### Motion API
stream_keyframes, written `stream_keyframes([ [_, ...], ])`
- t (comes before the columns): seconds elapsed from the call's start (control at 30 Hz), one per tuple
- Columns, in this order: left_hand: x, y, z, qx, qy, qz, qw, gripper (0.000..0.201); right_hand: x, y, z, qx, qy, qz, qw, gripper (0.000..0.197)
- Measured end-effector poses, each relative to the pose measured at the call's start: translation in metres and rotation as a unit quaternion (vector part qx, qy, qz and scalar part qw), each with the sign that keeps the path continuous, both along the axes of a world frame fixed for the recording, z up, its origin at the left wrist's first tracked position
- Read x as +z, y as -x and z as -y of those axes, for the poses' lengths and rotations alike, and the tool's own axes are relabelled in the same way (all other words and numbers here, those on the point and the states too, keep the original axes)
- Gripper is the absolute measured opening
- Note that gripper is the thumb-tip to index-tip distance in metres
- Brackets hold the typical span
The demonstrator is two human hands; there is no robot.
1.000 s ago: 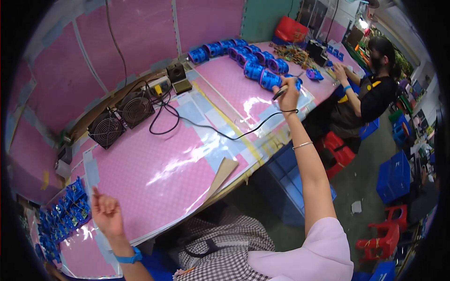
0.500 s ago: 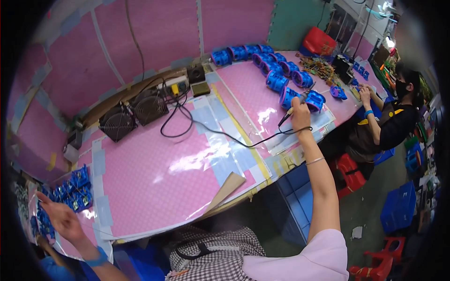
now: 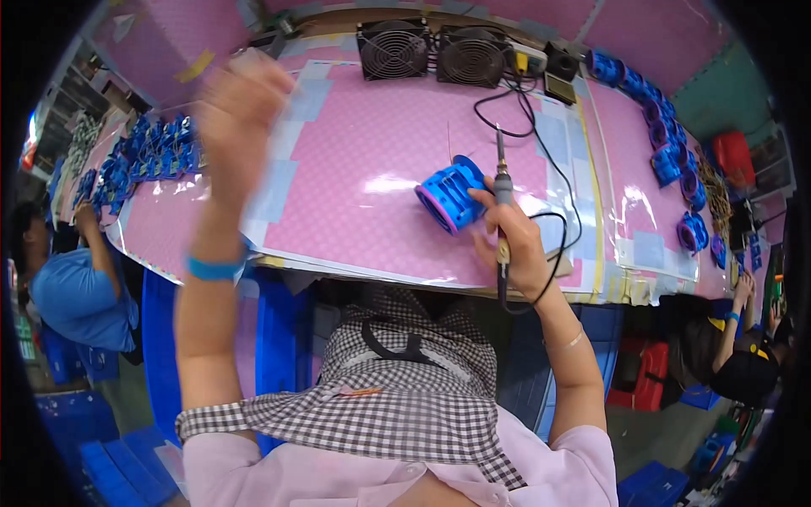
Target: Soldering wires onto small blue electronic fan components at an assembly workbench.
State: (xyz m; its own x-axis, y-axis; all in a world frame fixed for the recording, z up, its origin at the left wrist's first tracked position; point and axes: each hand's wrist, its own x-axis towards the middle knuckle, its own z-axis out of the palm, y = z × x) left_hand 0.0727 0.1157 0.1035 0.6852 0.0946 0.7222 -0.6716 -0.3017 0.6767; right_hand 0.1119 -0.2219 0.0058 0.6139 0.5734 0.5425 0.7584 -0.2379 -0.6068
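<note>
Housing [image 3: 452,196], blue and ring-ended, tilts over the table [image 3: 338,203] at one o'clock from the middle of the view, its pinkish rim facing eight; whether it rests on the surface, I cannot tell. The right hand [image 3: 519,243] is narrow, wrapped round the iron [image 3: 503,190], whose tip points to twelve, and its fingers touch the housing's side too. The left hand [image 3: 239,110], raised at ten o'clock, is blurred: its spread, or any hold, cannot be told. Sharing one hand between iron and housing looks like the delicate part. Better to keep the tip turned away from the blue wall and both hands' skin, grip the housing by its body, and leave the cord [image 3: 503,289] slack so it cannot tug the iron sideways. The thin strand [image 3: 449,139] rising at the housing's twelve o'clock side deserves care: avoid bending it or brushing it with the tip.
</note>
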Motion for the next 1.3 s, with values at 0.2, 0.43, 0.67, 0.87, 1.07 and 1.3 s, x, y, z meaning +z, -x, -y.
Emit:
stream_keyframes([
  [0.2,-0.084,0.04,0.066,0.095,-0.03,-0.257,0.961,0.01,0.005,0.037,-0.033,-0.058,0.051,0.15,0.986,0.031],
  [0.43,-0.106,0.0,0.091,0.133,-0.145,-0.227,0.954,0.02,0.038,-0.023,-0.027,-0.216,-0.061,0.048,0.973,0.02],
  [0.67,-0.118,-0.018,0.102,0.028,-0.238,-0.422,0.874,0.043,0.012,-0.06,-0.008,-0.241,-0.015,0.027,0.97,0.036],
  [0.87,-0.125,0.051,0.108,0.188,-0.18,-0.235,0.936,0.037,-0.012,-0.048,-0.002,-0.15,0.049,0.005,0.987,0.027],
  [1.07,-0.128,0.053,0.125,0.207,-0.187,-0.23,0.933,0.036,-0.014,-0.022,-0.021,0.017,0.012,-0.023,1.0,0.014],
  [1.3,-0.088,0.046,0.097,0.069,0.204,-0.369,0.904,0.014,0.003,0.009,0.0,-0.069,-0.145,-0.031,0.986,0.029],
])
